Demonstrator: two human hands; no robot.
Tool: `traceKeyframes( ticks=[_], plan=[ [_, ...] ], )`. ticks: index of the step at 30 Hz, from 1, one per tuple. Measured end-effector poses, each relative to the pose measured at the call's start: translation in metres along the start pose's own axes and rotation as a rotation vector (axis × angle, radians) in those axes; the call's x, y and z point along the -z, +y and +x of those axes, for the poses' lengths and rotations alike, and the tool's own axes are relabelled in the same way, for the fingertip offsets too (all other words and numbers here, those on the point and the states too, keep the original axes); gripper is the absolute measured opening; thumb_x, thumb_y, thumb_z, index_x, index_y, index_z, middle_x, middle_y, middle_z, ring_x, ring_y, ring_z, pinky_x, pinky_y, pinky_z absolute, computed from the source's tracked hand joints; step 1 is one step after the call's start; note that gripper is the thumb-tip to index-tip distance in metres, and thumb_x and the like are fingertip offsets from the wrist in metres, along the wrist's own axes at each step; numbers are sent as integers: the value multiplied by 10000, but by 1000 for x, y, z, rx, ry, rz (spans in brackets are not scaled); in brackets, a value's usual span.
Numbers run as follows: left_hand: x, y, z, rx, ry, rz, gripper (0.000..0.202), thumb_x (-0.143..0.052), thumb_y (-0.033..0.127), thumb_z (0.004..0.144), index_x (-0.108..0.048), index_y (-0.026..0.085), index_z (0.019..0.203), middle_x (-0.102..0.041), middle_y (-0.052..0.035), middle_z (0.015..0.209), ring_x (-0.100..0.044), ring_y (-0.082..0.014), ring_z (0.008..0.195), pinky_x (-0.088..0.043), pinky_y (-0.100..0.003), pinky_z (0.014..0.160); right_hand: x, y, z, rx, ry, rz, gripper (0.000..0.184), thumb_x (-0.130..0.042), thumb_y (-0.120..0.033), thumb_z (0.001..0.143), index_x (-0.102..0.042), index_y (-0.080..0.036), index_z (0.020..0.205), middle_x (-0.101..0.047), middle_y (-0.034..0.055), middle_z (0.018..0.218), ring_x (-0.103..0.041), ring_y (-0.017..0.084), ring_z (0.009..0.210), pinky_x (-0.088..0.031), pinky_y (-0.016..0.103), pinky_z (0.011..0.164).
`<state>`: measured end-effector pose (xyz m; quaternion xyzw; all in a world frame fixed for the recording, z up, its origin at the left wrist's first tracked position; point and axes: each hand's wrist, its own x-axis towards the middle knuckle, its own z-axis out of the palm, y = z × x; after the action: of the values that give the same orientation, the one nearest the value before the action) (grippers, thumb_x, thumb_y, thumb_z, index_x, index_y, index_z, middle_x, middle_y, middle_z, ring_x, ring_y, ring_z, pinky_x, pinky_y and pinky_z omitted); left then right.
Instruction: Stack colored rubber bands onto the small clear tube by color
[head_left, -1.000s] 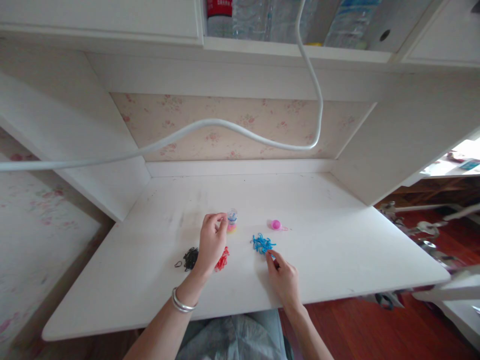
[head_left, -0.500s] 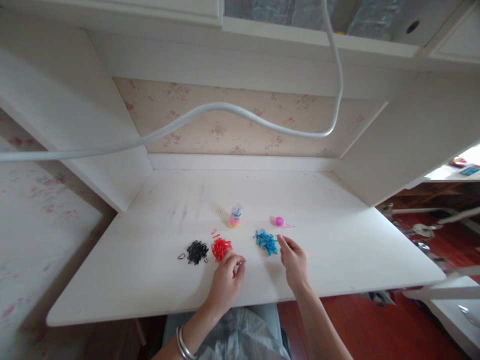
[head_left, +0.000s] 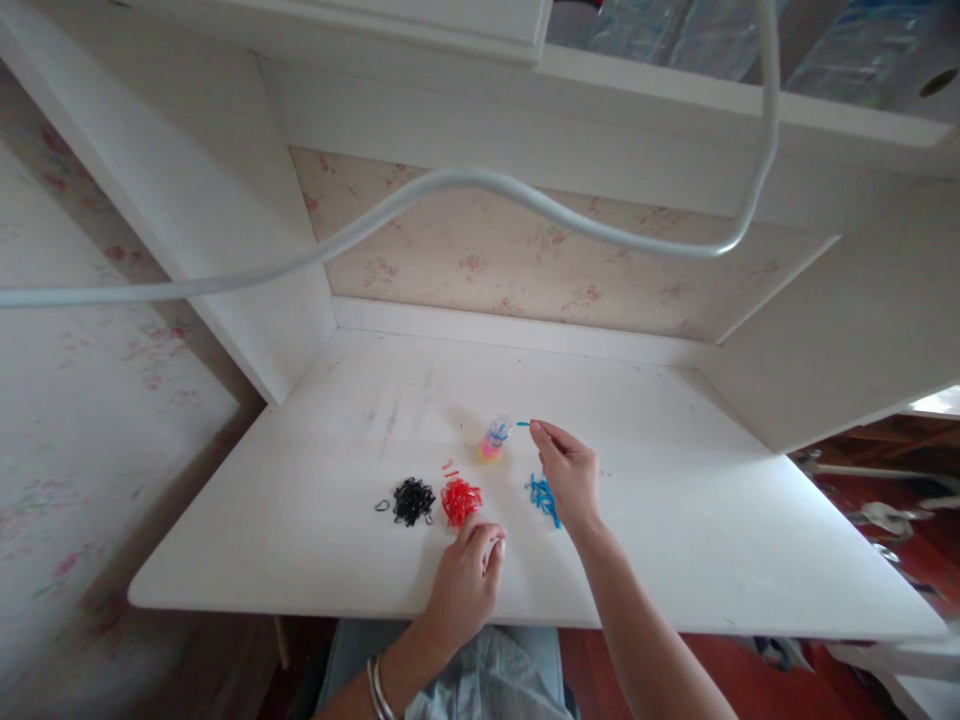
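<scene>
Blue band [head_left: 522, 424]: thin, rubbery, nr jar [head_left: 496, 437]

Bare forearms, silver bangles [head_left: 377, 688] on left wrist [head_left: 403, 652], grey-blue garment [head_left: 487, 675]

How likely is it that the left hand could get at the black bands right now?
Probably yes. The left hand sits by the red pile; the black bands lie just beyond, uncovered on the desk. The right hand, pinching a blue band, is out of the way.

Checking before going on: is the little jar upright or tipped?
Upright: the jar stands on its base on the desk, beside the blue band in the right hand.
</scene>
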<state>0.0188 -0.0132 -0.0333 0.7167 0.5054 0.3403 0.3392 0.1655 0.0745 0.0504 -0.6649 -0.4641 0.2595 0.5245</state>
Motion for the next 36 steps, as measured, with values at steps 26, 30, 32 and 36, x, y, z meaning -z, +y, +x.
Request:
traceKeyframes(
  ticks=[26,30,32,36],
  plan=[
    [-6,19,30,-39,-167,208,184,-427,211,892,-600,235,948,-643,-33,942,-617,-149,835,-465,-253,746,66,112,-83,-66,-183,-661,436,-429,-533,846,-681,-232,1036,-642,6,602,-586,165,556,-384,249,557],
    [-15,27,48,-34,-193,323,179,-448,248,897,-591,233,1003,-642,-37,986,-628,-151,850,-464,-247,720,63,113,-84,-21,-155,-748,421,-366,-476,894,-669,-234,1059,-703,41,739,-639,186,651,-393,258,588],
    [-19,30,55,-38,-204,390,185,-440,264,906,-586,229,1013,-637,-43,992,-632,-158,848,-465,-253,703,62,113,-82,-1,-161,-764,413,-335,-441,913,-670,-244,1053,-718,55,850,-653,190,711,-399,256,602],
    [-25,35,65,-43,-235,498,213,-408,307,926,-585,221,1009,-619,-58,996,-635,-166,827,-470,-262,672,62,116,-83,9,-123,-747,442,-298,-441,928,-665,-224,1045,-718,74,887,-660,197,729,-405,257,604]
  ],
)
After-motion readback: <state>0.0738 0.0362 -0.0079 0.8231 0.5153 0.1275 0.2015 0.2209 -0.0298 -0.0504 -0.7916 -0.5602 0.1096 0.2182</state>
